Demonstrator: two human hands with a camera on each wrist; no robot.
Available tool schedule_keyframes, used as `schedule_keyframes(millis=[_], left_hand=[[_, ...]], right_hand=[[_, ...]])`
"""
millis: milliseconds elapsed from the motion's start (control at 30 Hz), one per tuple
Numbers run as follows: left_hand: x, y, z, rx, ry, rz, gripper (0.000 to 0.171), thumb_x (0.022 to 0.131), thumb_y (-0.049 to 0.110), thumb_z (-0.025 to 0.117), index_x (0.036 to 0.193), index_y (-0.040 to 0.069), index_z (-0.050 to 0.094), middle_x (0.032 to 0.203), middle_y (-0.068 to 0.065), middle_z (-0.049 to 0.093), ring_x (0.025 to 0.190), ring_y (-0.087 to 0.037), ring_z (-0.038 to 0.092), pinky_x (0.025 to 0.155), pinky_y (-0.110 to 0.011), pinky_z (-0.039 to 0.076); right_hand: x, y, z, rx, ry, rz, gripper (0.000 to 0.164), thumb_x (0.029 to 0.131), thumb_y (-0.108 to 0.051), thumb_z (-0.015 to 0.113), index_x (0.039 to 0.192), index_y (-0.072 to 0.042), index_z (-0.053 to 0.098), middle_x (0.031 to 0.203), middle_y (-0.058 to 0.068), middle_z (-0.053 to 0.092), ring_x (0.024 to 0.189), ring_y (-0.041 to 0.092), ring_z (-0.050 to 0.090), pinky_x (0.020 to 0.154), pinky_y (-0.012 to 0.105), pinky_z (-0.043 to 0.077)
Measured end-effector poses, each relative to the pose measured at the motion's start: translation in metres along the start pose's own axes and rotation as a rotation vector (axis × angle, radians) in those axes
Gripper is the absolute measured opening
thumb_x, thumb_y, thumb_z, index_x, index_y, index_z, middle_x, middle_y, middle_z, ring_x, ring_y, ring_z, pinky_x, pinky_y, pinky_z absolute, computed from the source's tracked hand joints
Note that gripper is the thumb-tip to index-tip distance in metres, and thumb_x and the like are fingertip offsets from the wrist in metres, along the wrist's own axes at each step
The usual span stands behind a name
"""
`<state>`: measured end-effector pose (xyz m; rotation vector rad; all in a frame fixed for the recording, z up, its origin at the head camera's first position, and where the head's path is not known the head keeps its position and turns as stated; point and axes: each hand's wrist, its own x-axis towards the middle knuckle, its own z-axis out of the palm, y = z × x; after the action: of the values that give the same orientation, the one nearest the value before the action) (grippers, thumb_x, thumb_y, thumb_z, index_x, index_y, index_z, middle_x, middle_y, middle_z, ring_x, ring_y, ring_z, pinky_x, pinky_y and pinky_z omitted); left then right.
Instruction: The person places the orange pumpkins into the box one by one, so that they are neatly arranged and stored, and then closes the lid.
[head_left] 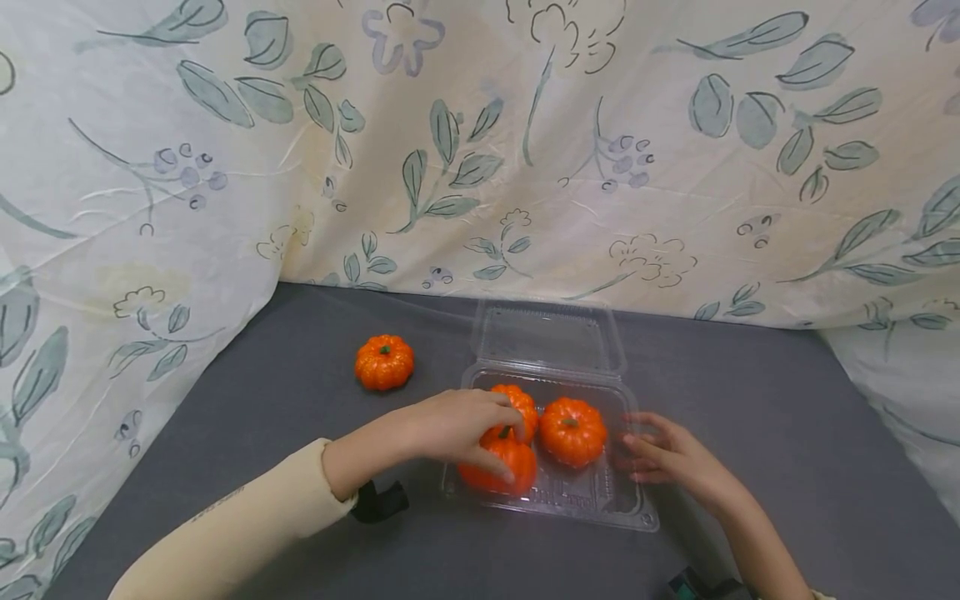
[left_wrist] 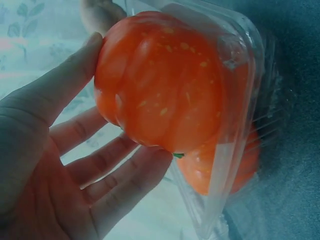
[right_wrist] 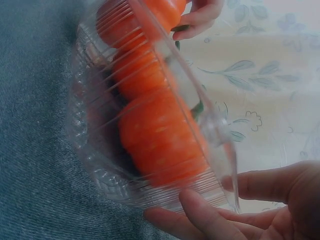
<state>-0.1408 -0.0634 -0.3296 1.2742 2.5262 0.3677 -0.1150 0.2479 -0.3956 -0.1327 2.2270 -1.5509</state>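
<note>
In the head view, my left hand (head_left: 457, 425) holds a small orange pumpkin (head_left: 495, 473) at the left front of a clear plastic clamshell container (head_left: 626, 492). The left wrist view shows the thumb on one side of this pumpkin (left_wrist: 160, 85) and the fingers on the other. Two more pumpkins sit inside: one behind it (head_left: 516, 400), partly hidden by my hand, and another pumpkin (head_left: 573, 432) to the right. My right hand (head_left: 675, 458), blurred, is at the container's right side. In the right wrist view its fingers straddle the container's rim (right_wrist: 232, 165).
The container's clear lid (head_left: 547, 333) lies folded back, away from me. A further orange pumpkin (head_left: 384, 362) rests on the dark grey cloth (head_left: 300, 367), left of the container. Floral fabric (head_left: 480, 150) hangs at the back and sides.
</note>
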Motion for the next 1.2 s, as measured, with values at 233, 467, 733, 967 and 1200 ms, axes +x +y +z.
schedule_keyframes(millis=[233,467,733,967,1200], left_hand=[[0.005,-0.001,0.005,0.015,0.014,-0.008,0.039,0.075,0.048,0.071,0.102,0.022,0.064,0.106,0.005,0.061,0.087,-0.01,0.053,0.074,-0.026,0.046],[0.007,0.001,0.01,0.059,0.02,-0.041,0.039,0.076,0.05,0.068,0.103,0.022,0.064,0.103,0.006,0.06,0.086,-0.01,0.054,0.075,-0.027,0.047],[0.007,-0.002,0.011,0.113,0.007,0.007,0.038,0.08,0.05,0.064,0.106,0.023,0.063,0.103,0.006,0.059,0.083,-0.009,0.055,0.074,-0.027,0.048],[0.005,0.0,-0.001,0.115,0.001,0.032,0.032,0.082,0.045,0.065,0.106,0.023,0.063,0.102,0.007,0.06,0.078,-0.007,0.053,0.07,-0.024,0.047],[-0.002,0.003,-0.031,0.103,-0.023,0.012,0.027,0.083,0.044,0.064,0.094,0.02,0.062,0.086,0.004,0.06,0.067,-0.009,0.049,0.058,-0.023,0.042]], right_hand=[[0.0,-0.001,-0.001,0.011,-0.001,-0.003,0.06,0.095,-0.018,0.051,0.135,0.015,0.021,0.123,0.04,0.045,0.093,0.036,0.064,0.071,0.038,0.054],[0.0,-0.001,-0.001,0.011,0.0,0.002,0.06,0.095,-0.019,0.051,0.135,0.015,0.021,0.124,0.04,0.044,0.094,0.036,0.064,0.072,0.038,0.054],[0.0,-0.003,0.0,0.01,0.007,0.002,0.061,0.095,-0.018,0.051,0.135,0.016,0.021,0.123,0.041,0.044,0.093,0.036,0.064,0.071,0.038,0.054],[0.001,-0.003,0.001,0.008,0.003,0.014,0.06,0.095,-0.018,0.05,0.135,0.015,0.02,0.123,0.04,0.045,0.093,0.036,0.064,0.071,0.039,0.054],[0.001,-0.003,0.0,0.008,-0.009,0.011,0.06,0.096,-0.019,0.049,0.136,0.015,0.019,0.123,0.04,0.044,0.094,0.036,0.064,0.071,0.038,0.054]])
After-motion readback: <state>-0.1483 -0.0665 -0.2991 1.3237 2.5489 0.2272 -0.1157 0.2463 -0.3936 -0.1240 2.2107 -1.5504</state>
